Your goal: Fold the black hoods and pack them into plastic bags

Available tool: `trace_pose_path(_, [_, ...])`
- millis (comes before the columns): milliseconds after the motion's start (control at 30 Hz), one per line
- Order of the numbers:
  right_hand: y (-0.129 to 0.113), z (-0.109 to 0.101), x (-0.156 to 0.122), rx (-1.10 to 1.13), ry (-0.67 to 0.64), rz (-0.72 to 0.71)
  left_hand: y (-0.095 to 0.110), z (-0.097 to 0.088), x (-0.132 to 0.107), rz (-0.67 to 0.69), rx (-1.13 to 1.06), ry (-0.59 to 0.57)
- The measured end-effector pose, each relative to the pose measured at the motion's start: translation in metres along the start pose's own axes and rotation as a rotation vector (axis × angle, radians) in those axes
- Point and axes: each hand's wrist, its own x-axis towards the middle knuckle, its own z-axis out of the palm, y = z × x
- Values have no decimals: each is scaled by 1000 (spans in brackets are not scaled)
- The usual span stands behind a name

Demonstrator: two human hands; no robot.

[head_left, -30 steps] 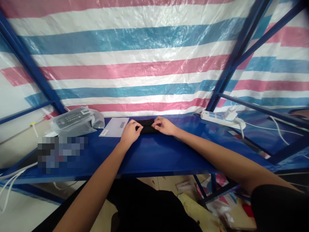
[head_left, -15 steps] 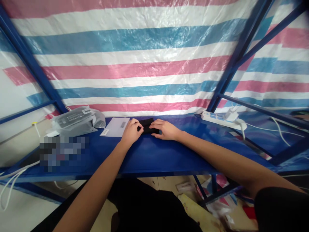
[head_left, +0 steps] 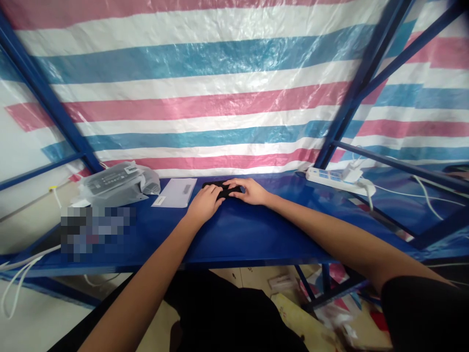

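A small, dark bundle that looks like folded black cloth [head_left: 231, 191] lies toward the back of the blue tabletop. My left hand [head_left: 205, 201] is on its near left part, fingers bent over the fabric and thumb against the front edge. From the right, my right hand [head_left: 249, 191] grips the other end between thumb and fingers. Both hands cover much of the bundle, so its full shape is hidden. Just left of it, a flat white packet [head_left: 175, 192] with a small label rests on the table.
Plastic-wrapped grey packages [head_left: 115, 183] lie at the back left, behind a pixelated patch. A white power strip [head_left: 337, 182] with plugs and cables sits at the back right. Blue metal posts [head_left: 350, 112] and a striped plastic sheet [head_left: 205, 107] bound the table [head_left: 252, 239].
My left hand has gone from pinching the bundle's left edge to lying over its front. My right hand has shifted slightly back, and the bundle looks flatter and more compact.
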Motion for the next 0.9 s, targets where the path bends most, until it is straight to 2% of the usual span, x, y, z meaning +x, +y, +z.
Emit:
trace_pose_path(233, [21, -5, 3, 412, -69, 257, -6, 2, 6, -8, -26, 9])
trace_pose_path(400, [9, -14, -2, 412, -147, 354, 1, -10, 7, -94, -205, -93])
trace_pose_path(467, [0, -15, -3, 320, -158, 305, 3, -15, 9, -126, -248, -116])
trace_pose_path(633, [-22, -14, -8, -107, -11, -94, 0, -14, 14, -180, -269, -104])
trace_pose_path(700, [-25, -13, -10, -184, -14, -180, -3, -9, 13, -178, -293, -71])
trace_pose_path(800, [-24, -10, -10, -162, -38, -150, -4, -4, 10, -159, -228, -19])
trace_pose_path(900, [-17, -8, -5, -65, -40, -44, 3, -2, 8, -120, -32, 43])
